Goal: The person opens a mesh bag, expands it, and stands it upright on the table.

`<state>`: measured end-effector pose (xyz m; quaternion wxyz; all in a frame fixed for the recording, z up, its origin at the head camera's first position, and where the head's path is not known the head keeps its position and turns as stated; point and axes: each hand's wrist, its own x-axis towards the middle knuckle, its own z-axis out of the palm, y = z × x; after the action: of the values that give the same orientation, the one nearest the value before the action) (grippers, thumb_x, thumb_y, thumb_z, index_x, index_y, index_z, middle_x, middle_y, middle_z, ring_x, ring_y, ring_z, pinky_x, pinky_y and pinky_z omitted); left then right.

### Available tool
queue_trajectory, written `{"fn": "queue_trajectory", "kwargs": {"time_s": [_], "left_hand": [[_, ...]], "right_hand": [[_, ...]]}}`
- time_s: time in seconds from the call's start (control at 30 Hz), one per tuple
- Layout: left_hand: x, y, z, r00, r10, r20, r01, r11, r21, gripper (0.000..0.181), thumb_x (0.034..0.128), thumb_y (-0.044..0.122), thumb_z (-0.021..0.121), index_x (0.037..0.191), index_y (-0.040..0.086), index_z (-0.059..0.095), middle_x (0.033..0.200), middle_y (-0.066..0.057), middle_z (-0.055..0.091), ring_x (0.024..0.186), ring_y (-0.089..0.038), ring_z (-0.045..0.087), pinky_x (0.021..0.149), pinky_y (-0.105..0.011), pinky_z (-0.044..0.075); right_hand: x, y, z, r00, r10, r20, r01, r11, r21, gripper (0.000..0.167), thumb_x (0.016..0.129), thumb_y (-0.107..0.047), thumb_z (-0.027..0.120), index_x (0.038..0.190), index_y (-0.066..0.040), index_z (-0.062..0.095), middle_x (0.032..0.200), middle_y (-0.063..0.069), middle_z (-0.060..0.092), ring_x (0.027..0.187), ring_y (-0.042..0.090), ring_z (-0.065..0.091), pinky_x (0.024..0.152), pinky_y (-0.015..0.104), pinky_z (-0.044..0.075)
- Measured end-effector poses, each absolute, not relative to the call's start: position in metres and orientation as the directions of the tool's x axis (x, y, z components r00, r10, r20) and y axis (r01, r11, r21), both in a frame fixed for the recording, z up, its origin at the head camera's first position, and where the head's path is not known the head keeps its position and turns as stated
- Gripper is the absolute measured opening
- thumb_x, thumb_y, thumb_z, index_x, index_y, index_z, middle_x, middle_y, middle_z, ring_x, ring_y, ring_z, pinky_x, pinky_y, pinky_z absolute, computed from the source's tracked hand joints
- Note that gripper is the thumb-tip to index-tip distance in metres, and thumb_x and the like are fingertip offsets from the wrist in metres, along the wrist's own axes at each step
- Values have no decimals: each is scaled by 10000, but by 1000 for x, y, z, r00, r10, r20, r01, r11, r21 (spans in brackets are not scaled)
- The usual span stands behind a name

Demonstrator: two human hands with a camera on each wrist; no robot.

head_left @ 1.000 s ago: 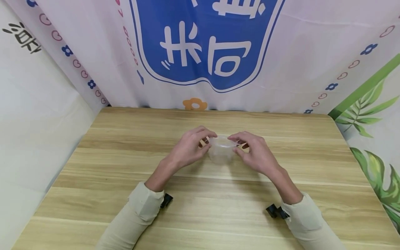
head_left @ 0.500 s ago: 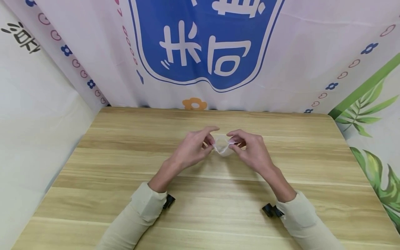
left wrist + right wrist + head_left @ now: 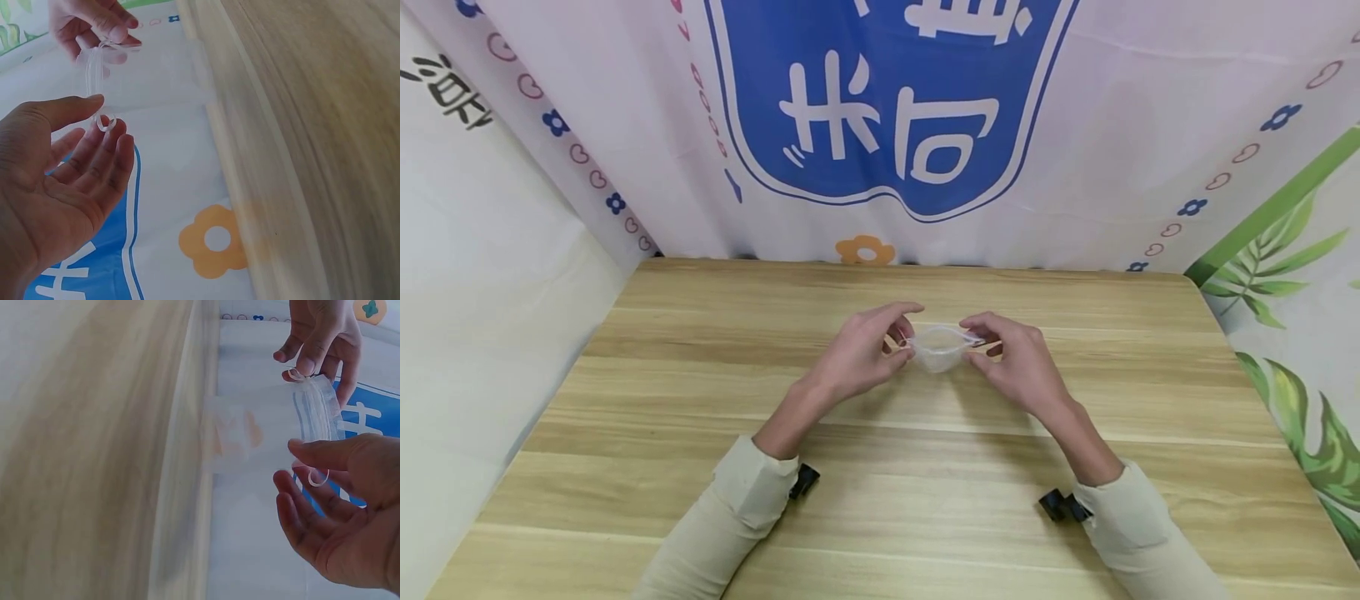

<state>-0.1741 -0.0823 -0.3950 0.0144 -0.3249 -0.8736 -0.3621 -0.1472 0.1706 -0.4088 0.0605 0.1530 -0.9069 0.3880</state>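
A small clear plastic zip bag (image 3: 936, 362) is held above the table, its mouth spread apart and facing up. My left hand (image 3: 861, 350) pinches the left end of the mouth, with the index finger raised off it. At the opposite end, my right hand (image 3: 1018, 358) grips the rim between thumb and fingers. Ridged zip lines run along the bag (image 3: 156, 75) in the left wrist view. In the right wrist view, an end of the bag's rim (image 3: 319, 479) loops out below my thumb. Nothing can be made out inside the bag.
The wood-grain table (image 3: 880, 500) lies under both hands. A printed curtain (image 3: 1075, 192) with a blue badge hangs along its far edge. White cloth (image 3: 490, 292) borders the left side, and a leaf-printed panel (image 3: 1300, 350) the right.
The hands first drew closer, narrowing the bag's mouth, then my right hand moved right and stretched the mouth wider. My left index finger lifted off the rim.
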Motion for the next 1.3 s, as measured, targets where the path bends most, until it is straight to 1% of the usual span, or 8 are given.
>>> {"fn": "queue_trajectory", "kwargs": {"time_s": [0.13,0.3,0.4,0.57,0.83,0.93,1.03,1.3], "left_hand": [[-175,-84,-397,-791,549,270,579,526,623,561,931,8,801,1454,6,596,1118,-118,752,1006,-241,756,833,-408,678],[-176,-85,-397,-797,530,288,579,540,610,555,922,26,824,1436,13,616,1155,-134,744,1037,-262,755,848,-380,674],[-175,-85,-396,-801,522,292,578,549,603,532,931,31,819,1427,14,626,1122,-113,758,1025,-241,759,833,-338,669],[-174,-81,-397,-814,502,293,560,542,626,444,969,14,773,1394,-2,644,1013,-86,792,933,-201,775,789,-344,680],[-175,-71,-400,-840,467,276,516,531,672,397,970,-2,765,1354,-2,661,994,-98,804,926,-210,787,784,-245,662],[-175,-73,-400,-845,467,259,501,524,689,391,971,-8,760,1350,-13,663,999,-108,796,932,-219,786,794,-236,660],[-173,-77,-399,-850,466,247,489,520,700,413,962,4,775,1359,-9,664,1008,-106,776,949,-220,778,804,-250,664],[-173,-85,-399,-837,487,248,509,527,681,478,928,33,821,1378,-2,661,1083,-121,755,1012,-248,760,821,-369,683]], "right_hand": [[-148,173,-409,-950,-239,201,-311,657,-686,435,914,-8,830,1329,-14,697,1216,196,776,1062,362,774,878,487,676],[-149,177,-404,-950,-235,204,-310,656,-688,448,905,-20,845,1330,-22,702,1212,181,777,1076,371,766,885,509,668],[-148,181,-401,-946,-223,234,-323,650,-688,397,911,-21,842,1291,-33,727,1155,156,796,1031,339,781,865,492,673],[-148,179,-403,-944,-213,252,-330,616,-715,271,932,-12,818,1197,-24,762,1014,141,813,924,292,792,813,428,682],[-153,163,-409,-952,-201,232,-306,564,-767,231,951,-13,797,1179,-27,765,990,141,807,910,278,789,807,403,681],[-154,162,-409,-956,-203,213,-292,564,-772,228,953,-19,795,1179,-21,759,1013,152,807,933,288,792,819,391,684],[-152,166,-408,-960,-203,195,-279,583,-764,256,939,-13,806,1189,-15,753,1043,163,805,956,304,791,824,398,686],[-150,177,-409,-959,-235,157,-273,620,-736,315,930,-21,816,1232,-5,732,1114,201,789,1033,356,778,858,476,678]]}}
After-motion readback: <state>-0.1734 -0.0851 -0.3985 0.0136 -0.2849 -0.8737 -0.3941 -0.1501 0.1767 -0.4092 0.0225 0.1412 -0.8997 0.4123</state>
